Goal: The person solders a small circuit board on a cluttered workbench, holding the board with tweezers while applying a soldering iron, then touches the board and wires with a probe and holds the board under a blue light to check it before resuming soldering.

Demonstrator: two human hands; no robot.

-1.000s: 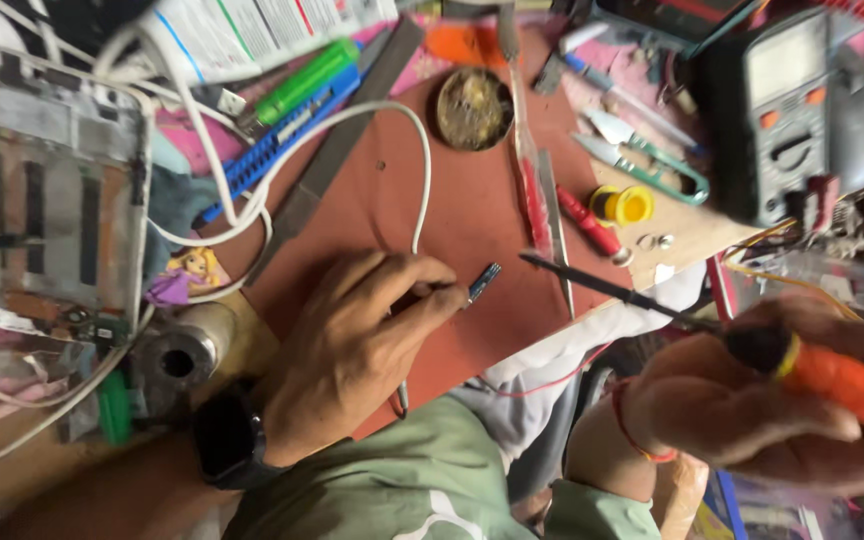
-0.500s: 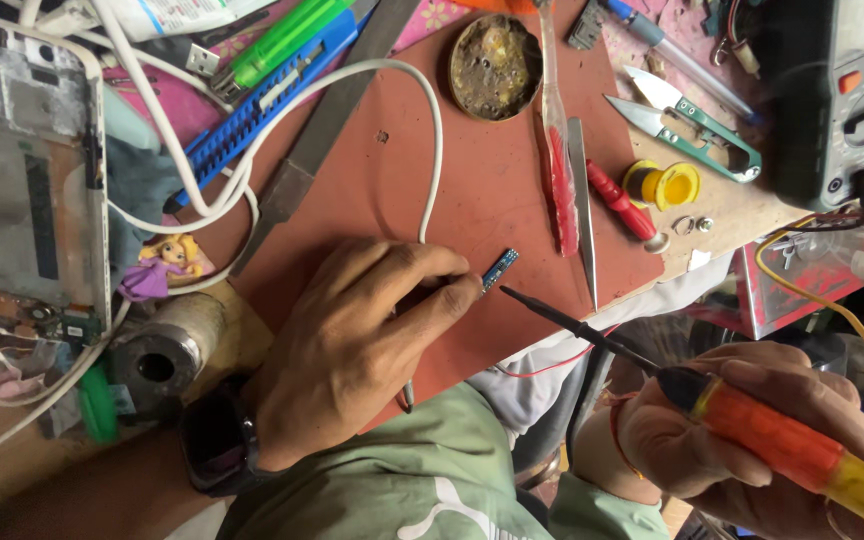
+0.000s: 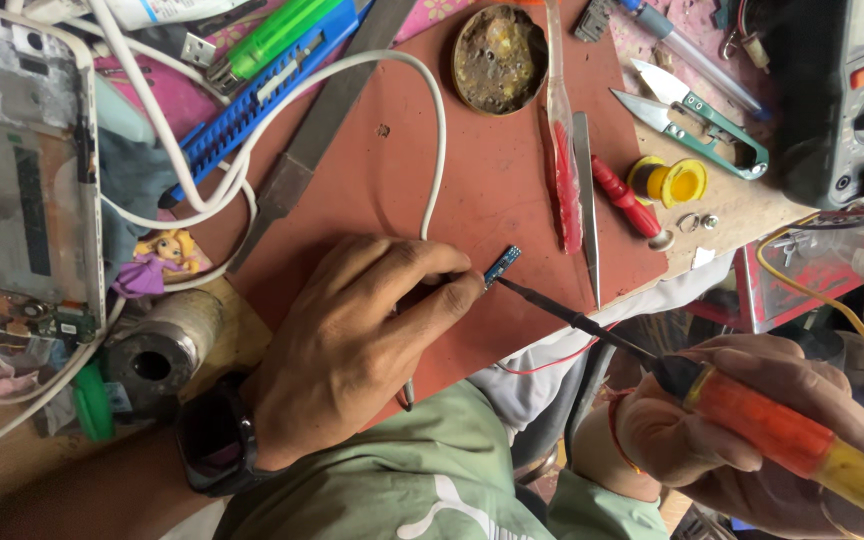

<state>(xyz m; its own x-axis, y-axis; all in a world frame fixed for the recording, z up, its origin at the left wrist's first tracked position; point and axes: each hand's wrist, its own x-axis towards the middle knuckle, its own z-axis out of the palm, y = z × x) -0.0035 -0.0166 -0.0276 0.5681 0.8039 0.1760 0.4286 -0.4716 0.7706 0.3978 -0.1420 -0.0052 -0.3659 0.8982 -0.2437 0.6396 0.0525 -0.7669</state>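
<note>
On the red mat lie a round dirty tin, a flat grey file, thin tweezers and a white cable, with a blue and green cutter knife, small green snips, a yellow spool, a little doll and a dark meter close by

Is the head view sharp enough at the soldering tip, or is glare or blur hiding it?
Head view: soft even daylight, no glare; the small blue board under the left hand and the soldering iron tip read sharply; the right hand sits slightly soft near the frame corner; shadows are faint.
</note>
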